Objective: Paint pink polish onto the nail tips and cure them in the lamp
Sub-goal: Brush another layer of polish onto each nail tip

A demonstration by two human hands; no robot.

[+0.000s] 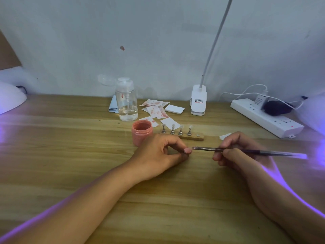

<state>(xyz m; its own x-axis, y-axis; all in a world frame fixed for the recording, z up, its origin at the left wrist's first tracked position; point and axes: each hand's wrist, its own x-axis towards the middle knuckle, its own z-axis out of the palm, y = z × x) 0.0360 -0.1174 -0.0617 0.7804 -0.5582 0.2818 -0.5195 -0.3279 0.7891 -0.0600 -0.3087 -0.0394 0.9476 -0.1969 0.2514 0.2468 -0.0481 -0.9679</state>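
My left hand (161, 154) pinches a pink nail tip (187, 150) between thumb and forefinger, low over the wooden table. My right hand (233, 150) grips a thin dark brush (249, 151), its tip almost touching the nail tip. Behind my left hand stands an open pink polish jar (142, 132). A wooden strip (191, 137) carries several small metal stands with clear nail tips (176, 129). A white curing lamp (10, 98) glows violet at the far left, and a second lamp (313, 113) sits at the far right edge.
A clear pump bottle (126, 103) stands at the back, with pink-stained wipes (154, 110) and a white pad stack (175, 109) beside it. A desk lamp's white clamp base (198, 100) and a power strip (267, 118) with plugs lie at back right.
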